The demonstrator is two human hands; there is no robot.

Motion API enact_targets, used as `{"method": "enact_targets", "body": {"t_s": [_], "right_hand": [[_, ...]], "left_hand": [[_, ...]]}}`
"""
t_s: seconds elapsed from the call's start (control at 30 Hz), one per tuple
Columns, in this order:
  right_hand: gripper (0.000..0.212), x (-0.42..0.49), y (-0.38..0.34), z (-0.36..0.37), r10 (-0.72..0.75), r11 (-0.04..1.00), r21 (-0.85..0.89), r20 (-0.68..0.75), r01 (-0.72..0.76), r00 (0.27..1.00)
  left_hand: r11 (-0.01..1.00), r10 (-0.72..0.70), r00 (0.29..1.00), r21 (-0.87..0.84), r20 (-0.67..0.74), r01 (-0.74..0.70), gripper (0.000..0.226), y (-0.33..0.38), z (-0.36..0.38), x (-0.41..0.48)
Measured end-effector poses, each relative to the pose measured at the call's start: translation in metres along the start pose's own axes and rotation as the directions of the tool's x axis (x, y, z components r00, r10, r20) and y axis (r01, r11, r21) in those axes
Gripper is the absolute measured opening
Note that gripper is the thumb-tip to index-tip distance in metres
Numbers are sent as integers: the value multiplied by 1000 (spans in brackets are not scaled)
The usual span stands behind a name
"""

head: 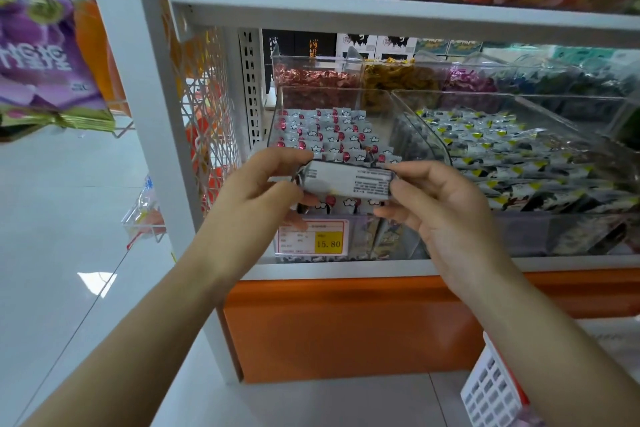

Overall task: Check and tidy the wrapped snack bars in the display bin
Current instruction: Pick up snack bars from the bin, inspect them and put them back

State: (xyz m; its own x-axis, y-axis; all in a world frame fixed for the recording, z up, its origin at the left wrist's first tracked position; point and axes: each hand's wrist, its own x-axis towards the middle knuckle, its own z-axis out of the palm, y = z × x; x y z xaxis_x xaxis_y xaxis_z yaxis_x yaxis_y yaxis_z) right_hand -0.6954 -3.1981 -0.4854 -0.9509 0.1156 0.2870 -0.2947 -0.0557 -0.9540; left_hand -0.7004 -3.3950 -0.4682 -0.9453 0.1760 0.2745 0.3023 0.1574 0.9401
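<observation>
One wrapped snack bar (346,179) is held level in front of the clear display bin (384,107), its white back with small printed text facing me. My left hand (263,184) pinches its left end and my right hand (440,208) pinches its right end. Behind them the bin holds several rows of white wrapped bars with red dots (325,135), lying in tidy overlapping lines. The nearest row is partly hidden by the held bar and my fingers.
A yellow price tag reading 15.80 (327,243) hangs on the bin front. A second clear bin (588,114) of dark and yellow packets sits to the right. Candy bins (318,80) stand behind. A white shelf post (156,114) rises at left, an orange base (346,322) below.
</observation>
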Motion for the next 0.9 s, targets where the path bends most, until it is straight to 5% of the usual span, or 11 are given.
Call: {"method": "enact_targets", "body": {"t_s": [0.17, 0.57, 0.9], "right_hand": [[18, 0, 2, 2, -68, 998, -6, 82, 69, 994], [22, 1, 5, 5, -166, 967, -196, 1, 163, 986], [20, -2, 2, 11, -221, 929, -279, 114, 245, 969]], "left_hand": [[992, 56, 997, 115, -57, -49, 22, 2, 1, 0], [958, 93, 993, 265, 71, -109, 11, 3, 2, -3], [954, 71, 992, 284, 100, -97, 25, 4, -5, 0]]}}
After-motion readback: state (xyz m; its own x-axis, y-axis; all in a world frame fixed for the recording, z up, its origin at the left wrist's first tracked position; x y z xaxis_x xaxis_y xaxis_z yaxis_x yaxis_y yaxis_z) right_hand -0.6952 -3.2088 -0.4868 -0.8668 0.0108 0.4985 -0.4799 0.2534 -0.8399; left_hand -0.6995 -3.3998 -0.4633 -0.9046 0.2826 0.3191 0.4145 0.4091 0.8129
